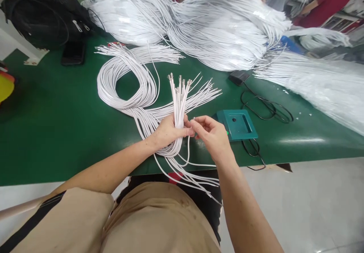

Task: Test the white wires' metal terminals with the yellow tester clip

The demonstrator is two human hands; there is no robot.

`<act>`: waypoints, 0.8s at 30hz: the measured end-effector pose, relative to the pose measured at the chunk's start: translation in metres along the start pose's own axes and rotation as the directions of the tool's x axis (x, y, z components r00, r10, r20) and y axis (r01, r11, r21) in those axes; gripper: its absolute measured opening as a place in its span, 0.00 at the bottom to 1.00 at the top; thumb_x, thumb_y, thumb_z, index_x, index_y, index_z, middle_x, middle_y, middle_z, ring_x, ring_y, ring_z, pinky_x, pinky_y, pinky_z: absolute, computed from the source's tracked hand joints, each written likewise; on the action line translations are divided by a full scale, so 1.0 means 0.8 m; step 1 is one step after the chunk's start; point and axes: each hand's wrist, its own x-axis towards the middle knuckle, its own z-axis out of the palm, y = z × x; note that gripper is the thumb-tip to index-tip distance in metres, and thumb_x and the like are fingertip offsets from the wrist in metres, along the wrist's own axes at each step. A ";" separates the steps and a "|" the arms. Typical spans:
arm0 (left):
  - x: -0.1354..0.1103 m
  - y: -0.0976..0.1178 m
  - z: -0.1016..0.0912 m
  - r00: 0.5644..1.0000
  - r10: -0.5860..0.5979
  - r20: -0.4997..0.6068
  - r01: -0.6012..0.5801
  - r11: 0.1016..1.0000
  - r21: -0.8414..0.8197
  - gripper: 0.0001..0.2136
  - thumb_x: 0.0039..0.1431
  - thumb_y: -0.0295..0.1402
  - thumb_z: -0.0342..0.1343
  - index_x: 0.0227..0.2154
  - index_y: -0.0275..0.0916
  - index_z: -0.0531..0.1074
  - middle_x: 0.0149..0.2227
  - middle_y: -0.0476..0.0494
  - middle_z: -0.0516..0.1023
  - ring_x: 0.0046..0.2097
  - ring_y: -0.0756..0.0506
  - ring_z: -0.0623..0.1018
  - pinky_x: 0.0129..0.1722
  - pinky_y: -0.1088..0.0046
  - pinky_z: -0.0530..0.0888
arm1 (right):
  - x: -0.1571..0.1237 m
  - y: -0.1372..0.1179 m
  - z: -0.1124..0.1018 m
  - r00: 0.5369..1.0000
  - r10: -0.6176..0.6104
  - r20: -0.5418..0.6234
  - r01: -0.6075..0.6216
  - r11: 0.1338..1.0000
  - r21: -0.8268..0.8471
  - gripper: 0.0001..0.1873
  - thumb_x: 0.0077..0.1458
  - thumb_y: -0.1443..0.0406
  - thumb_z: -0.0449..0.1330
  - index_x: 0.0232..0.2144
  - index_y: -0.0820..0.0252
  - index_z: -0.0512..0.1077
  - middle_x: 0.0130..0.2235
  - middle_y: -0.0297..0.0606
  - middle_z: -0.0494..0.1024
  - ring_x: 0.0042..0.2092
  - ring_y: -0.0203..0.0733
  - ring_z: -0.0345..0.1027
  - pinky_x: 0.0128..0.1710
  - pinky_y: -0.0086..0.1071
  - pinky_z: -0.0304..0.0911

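Note:
My left hand is closed round a bundle of thin white cables, holding their metal-tipped ends upright above the green table. My right hand pinches the end of a single white cable right beside that bundle, fingers pressed together. The cables trail down from my left hand over the table's front edge toward my lap. A looped coil of the same white cables lies on the table just behind my left hand.
A teal box with a round hole sits right of my right hand, with a black cord and small black adapter. Large heaps of white cables fill the back. A black bag and phone lie far left. Another person sits far right.

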 end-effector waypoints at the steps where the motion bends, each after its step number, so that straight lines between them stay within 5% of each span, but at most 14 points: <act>1: 0.000 -0.002 -0.001 1.000 0.010 0.005 -0.010 1.000 0.019 0.16 0.42 0.32 0.68 0.29 0.37 0.65 0.26 0.53 0.73 0.31 0.49 0.77 0.34 0.71 0.72 | 0.001 0.000 0.001 1.000 0.009 -0.001 -0.009 1.000 0.027 0.14 0.47 0.54 0.65 0.28 0.60 0.75 0.27 0.34 0.75 0.28 0.36 0.66 0.29 0.30 0.63; 7: 0.001 -0.004 0.002 0.999 0.014 0.050 -0.012 1.000 -0.029 0.13 0.46 0.30 0.65 0.29 0.37 0.64 0.26 0.52 0.74 0.29 0.50 0.77 0.31 0.73 0.72 | 0.004 0.012 0.002 0.997 0.071 0.037 -0.079 0.945 0.318 0.11 0.47 0.58 0.65 0.25 0.61 0.75 0.24 0.32 0.71 0.26 0.32 0.61 0.27 0.29 0.59; 13: -0.002 -0.003 0.006 0.998 0.014 0.067 -0.007 0.993 -0.114 0.12 0.51 0.29 0.62 0.29 0.36 0.62 0.26 0.50 0.75 0.29 0.50 0.79 0.28 0.76 0.70 | 0.002 0.022 0.008 0.967 0.183 0.175 -0.253 0.723 0.643 0.11 0.45 0.64 0.66 0.19 0.61 0.69 0.19 0.26 0.59 0.22 0.29 0.52 0.24 0.28 0.56; 18: -0.004 -0.003 0.009 0.995 0.018 0.101 -0.005 0.991 -0.134 0.13 0.51 0.30 0.63 0.29 0.36 0.61 0.26 0.50 0.75 0.28 0.50 0.79 0.28 0.76 0.71 | 0.008 0.015 0.006 0.970 0.174 0.171 -0.242 0.765 0.597 0.12 0.48 0.57 0.64 0.27 0.61 0.75 0.20 0.27 0.61 0.23 0.31 0.56 0.25 0.28 0.58; 24: -0.005 -0.004 0.010 0.992 0.030 0.119 -0.012 0.989 -0.146 0.15 0.50 0.31 0.64 0.28 0.37 0.59 0.25 0.53 0.71 0.28 0.51 0.78 0.30 0.75 0.73 | 0.014 0.013 0.007 0.955 0.179 0.235 -0.283 0.786 0.550 0.17 0.44 0.54 0.68 0.20 0.61 0.71 0.19 0.28 0.62 0.22 0.31 0.55 0.23 0.28 0.56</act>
